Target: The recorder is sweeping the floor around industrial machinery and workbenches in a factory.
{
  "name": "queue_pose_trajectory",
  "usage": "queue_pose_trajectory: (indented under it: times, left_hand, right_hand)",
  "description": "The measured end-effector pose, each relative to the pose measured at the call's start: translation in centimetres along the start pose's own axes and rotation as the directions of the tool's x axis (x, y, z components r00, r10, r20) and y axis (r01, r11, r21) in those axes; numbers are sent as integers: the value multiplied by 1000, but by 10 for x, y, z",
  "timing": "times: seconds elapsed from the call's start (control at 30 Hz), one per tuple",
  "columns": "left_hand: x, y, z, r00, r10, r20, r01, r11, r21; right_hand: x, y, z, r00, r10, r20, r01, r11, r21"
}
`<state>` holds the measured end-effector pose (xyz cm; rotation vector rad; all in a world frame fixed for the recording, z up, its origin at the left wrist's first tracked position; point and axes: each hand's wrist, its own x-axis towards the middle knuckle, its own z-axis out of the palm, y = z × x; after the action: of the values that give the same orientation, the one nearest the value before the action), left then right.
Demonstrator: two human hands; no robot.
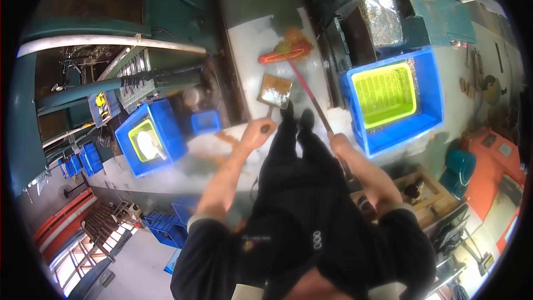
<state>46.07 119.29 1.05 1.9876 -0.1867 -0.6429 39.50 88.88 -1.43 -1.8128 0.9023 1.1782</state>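
My left hand is closed around the dark grip of a small square-bladed shovel. Its flat metal blade hangs over the pale floor just ahead of my feet, its face stained brown and partly shiny. In my right hand is the shaft of a long-handled broom. The shaft runs forward from my fist, dark near the hand and red farther out. At its far end the wide red broom head rests on the floor, against an orange-brown patch of debris.
On my right stands a blue crate with a yellow-green basket inside. Another blue crate with a similar basket is on my left, near a small blue tub. Green machinery borders the walkway; a wooden crate sits at right.
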Motion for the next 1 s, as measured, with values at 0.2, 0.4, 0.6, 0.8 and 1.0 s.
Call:
queue_pose_trajectory:
  times: [0.2, 0.4, 0.6, 0.8, 1.0]
  left_hand:
    - [-36, -6, 12, 986, -74, -147, 69, 997, -40]
    - [-63, -19, 25, 963, -179, -202, 163, 982, -95]
    - [-78, -17, 35, 962, -192, -194, 159, 972, -174]
    - [-114, -23, 35, 930, -204, -306, 140, 966, -218]
    - [-127, -12, 34, 893, -313, -323, 233, 936, -262]
  right_hand:
    - [68, -25, 8, 983, -163, -82, 155, 983, -96]
    - [129, -74, -9, 906, -359, -222, 283, 906, -314]
    - [194, -57, -15, 795, -605, -49, 540, 742, -398]
    - [67, -85, 3, 916, -359, -181, 316, 920, -231]
    - [106, -150, -10, 832, -520, -191, 425, 821, -382]
